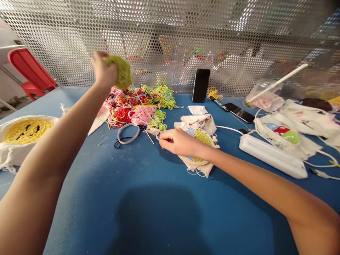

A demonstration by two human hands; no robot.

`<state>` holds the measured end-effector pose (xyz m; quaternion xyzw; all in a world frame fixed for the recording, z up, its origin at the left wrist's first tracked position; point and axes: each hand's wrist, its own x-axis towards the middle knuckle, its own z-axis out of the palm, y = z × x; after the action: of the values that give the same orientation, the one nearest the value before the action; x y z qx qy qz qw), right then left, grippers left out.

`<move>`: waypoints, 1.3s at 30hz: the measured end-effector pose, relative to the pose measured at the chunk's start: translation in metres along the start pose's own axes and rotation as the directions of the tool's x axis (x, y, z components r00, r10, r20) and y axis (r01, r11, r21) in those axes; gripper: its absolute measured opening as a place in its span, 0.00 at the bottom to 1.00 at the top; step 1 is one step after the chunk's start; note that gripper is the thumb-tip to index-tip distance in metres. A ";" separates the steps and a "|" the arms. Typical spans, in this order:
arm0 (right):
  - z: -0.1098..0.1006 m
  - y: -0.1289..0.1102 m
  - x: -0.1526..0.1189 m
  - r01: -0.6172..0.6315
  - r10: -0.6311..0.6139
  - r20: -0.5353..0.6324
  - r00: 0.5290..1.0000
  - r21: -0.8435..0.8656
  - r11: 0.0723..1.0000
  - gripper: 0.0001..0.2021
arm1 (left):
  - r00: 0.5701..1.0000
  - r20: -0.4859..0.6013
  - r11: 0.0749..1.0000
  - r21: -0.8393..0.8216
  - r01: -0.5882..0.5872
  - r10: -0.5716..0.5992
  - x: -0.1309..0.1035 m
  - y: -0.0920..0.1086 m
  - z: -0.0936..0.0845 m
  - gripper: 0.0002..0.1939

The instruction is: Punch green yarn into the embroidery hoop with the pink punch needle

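My left hand [105,72] is raised over the far left of the table, gripping a bundle of olive-green yarn [121,72]. From it a thin strand [142,101] runs down toward my right hand [172,140], whose fingers are pinched on pale yarn at the near edge of the pile. A tangled heap of red, pink and green yarn [143,115] lies between the hands. Just left of my right hand are an empty embroidery hoop [128,134] and a thin metal needle [149,136]. Under my right wrist rests a hooped cloth with yellow and blue stitching [203,136], partly hidden.
A hooped yellow smiling-face piece [28,131] sits at left. A phone [201,85] leans upright before the perforated metal panel [170,42]; another phone [239,112] lies flat. At right are a white lamp-like bar [273,156], cables and stitched cloths [285,134].
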<state>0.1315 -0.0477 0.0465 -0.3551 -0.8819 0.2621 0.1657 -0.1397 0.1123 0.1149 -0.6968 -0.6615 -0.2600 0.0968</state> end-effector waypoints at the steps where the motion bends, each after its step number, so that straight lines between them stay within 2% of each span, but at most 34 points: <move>1: 0.000 0.000 0.000 -0.006 0.006 0.003 1.000 -0.003 1.000 0.11 | 0.996 -0.063 0.998 -0.020 0.062 -0.063 -0.011 0.009 0.002 0.18; 3: 0.000 0.001 0.000 -0.022 0.022 0.006 1.000 -0.013 1.000 0.11 | 0.995 -0.095 1.000 -0.023 0.004 -0.006 -0.038 0.032 0.003 0.21; 5: 0.000 0.001 0.000 -0.035 0.035 0.000 0.999 -0.025 0.999 0.11 | 0.977 -0.037 0.977 0.010 -0.211 0.211 -0.065 0.056 -0.001 0.16; 6: 0.001 0.002 0.000 -0.042 0.042 -0.009 0.999 -0.033 0.999 0.11 | 0.953 0.051 0.954 0.003 -0.299 0.298 -0.078 0.067 -0.005 0.15; 8: 0.002 0.002 0.001 -0.058 0.057 -0.033 0.998 -0.049 0.997 0.12 | 0.873 0.271 0.910 -0.035 -0.413 0.406 -0.103 0.084 -0.014 0.16; 10: 0.004 0.002 0.001 -0.075 0.073 -0.046 0.996 -0.062 0.995 0.12 | 0.820 0.426 0.901 0.024 -0.433 0.382 -0.125 0.093 -0.022 0.18; 12: 0.005 0.001 0.002 -0.086 0.082 -0.046 0.996 -0.075 0.994 0.12 | 0.785 0.505 0.878 0.100 -0.467 0.360 -0.144 0.095 -0.027 0.19; 14: 0.006 0.001 0.002 -0.085 0.081 -0.045 0.996 -0.085 0.993 0.12 | 0.744 0.552 0.853 0.105 -0.511 0.377 -0.156 0.093 -0.027 0.19; 16: 0.006 0.001 0.002 -0.075 0.071 -0.052 0.996 -0.088 0.993 0.12 | 0.725 0.565 0.842 0.095 -0.530 0.393 -0.160 0.089 -0.022 0.20; 19: 0.006 0.001 0.001 -0.056 0.050 -0.071 0.996 -0.081 0.995 0.12 | 0.743 0.562 0.849 0.127 -0.513 0.365 -0.152 0.082 -0.011 0.18; 23: 0.005 -0.001 -0.004 -0.042 0.037 -0.064 0.997 -0.070 0.997 0.13 | 0.842 0.474 0.864 0.277 -0.420 0.257 -0.126 0.069 -0.004 0.19; 26: 0.004 -0.004 -0.007 -0.038 0.034 -0.058 0.998 -0.069 0.997 0.13 | 0.899 0.366 0.870 0.330 -0.366 0.240 -0.104 0.060 -0.005 0.18; 30: 0.003 -0.005 -0.010 -0.015 0.012 -0.056 0.998 -0.055 0.998 0.13 | 0.959 0.221 0.938 0.254 -0.235 0.180 -0.078 0.053 -0.002 0.17; 32: 0.003 -0.004 -0.011 -0.004 0.001 -0.062 0.998 -0.056 0.998 0.13 | 0.957 0.209 0.957 0.167 -0.237 0.200 -0.073 0.054 0.000 0.17; 33: 0.003 -0.003 -0.011 -0.001 -0.003 -0.065 0.998 -0.057 0.998 0.13 | 0.937 0.245 0.953 0.112 -0.281 0.248 -0.074 0.057 0.001 0.18; 34: 0.004 -0.003 -0.011 0.002 -0.005 -0.066 0.998 -0.057 0.998 0.13 | 0.900 0.300 0.937 0.048 -0.345 0.316 -0.077 0.060 0.001 0.19; 36: 0.004 -0.002 -0.011 0.006 -0.009 -0.062 0.998 -0.049 0.999 0.13 | 0.774 0.435 0.876 -0.081 -0.475 0.460 -0.089 0.068 0.000 0.20; 38: 0.004 -0.001 -0.011 0.010 -0.012 -0.052 0.999 -0.037 0.999 0.13 | 0.648 0.517 0.811 -0.180 -0.556 0.559 -0.103 0.076 -0.001 0.19; 39: 0.004 -0.001 -0.010 0.012 -0.013 -0.049 0.999 -0.033 0.999 0.14 | 0.611 0.534 0.787 -0.192 -0.586 0.585 -0.109 0.078 -0.001 0.19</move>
<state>0.1366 -0.0568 0.0427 -0.3586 -0.8839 0.2378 0.1834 -0.0628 0.0090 0.0787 -0.9181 -0.3955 0.0060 -0.0242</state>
